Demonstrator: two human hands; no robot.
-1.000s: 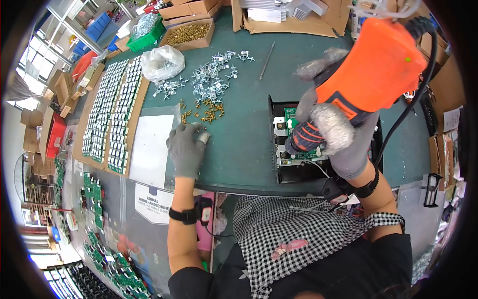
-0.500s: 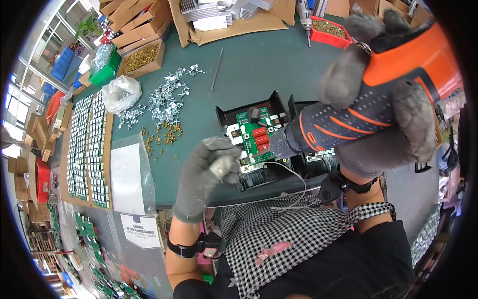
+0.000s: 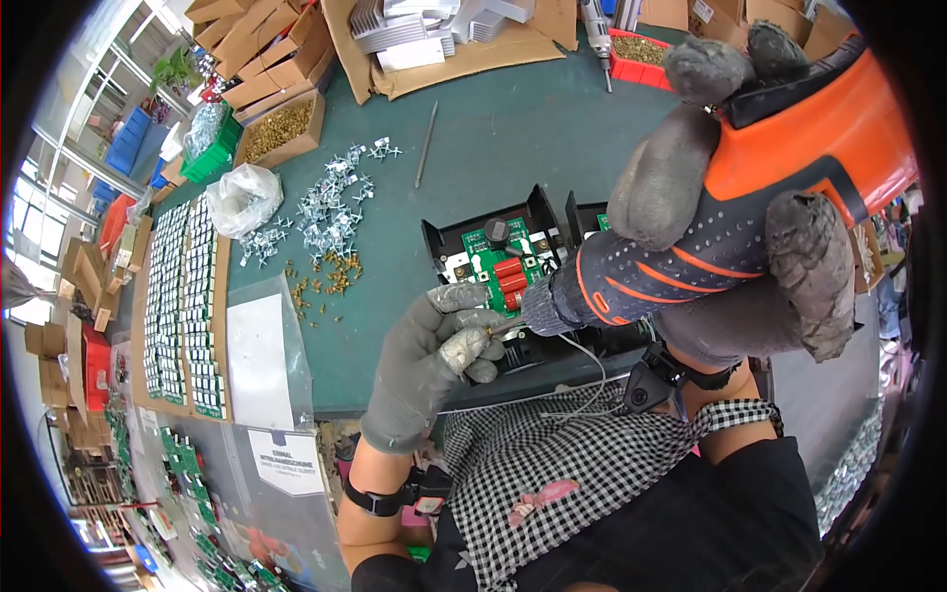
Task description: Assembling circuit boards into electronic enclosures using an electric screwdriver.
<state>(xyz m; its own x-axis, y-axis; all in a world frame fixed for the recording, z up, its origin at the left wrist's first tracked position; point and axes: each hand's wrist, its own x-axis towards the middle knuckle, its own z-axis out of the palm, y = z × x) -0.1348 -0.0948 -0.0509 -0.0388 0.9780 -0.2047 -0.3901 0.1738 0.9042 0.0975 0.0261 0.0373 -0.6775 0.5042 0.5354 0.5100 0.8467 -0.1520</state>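
My right hand (image 3: 730, 197), in a grey glove, is wrapped round an orange and black cordless electric screwdriver (image 3: 681, 252). Its chuck points left and down over a green circuit board (image 3: 483, 237), which carries red cylindrical parts and sits in a black housing (image 3: 449, 235). Also gloved, my left hand (image 3: 419, 360) is closed in a pinch at the tip of the driver bit (image 3: 508, 325), over the board's near edge. Whatever lies between those fingertips is too small and covered to make out. A second black housing (image 3: 582, 212) stands to the right, partly hidden by the driver.
Brass screws (image 3: 326, 274) and silvery metal brackets (image 3: 335, 202) lie loose on the green table (image 3: 503, 128). A thin metal rod (image 3: 426, 145) lies beyond. Left stand rows of small boards (image 3: 182, 306) and a plastic bag (image 3: 244, 200). A red bin (image 3: 639, 59) stands far right.
My left hand has moved right, bringing its fingertips to the driver bit. The screwdriver's front end has shifted a little left and down toward those fingers.
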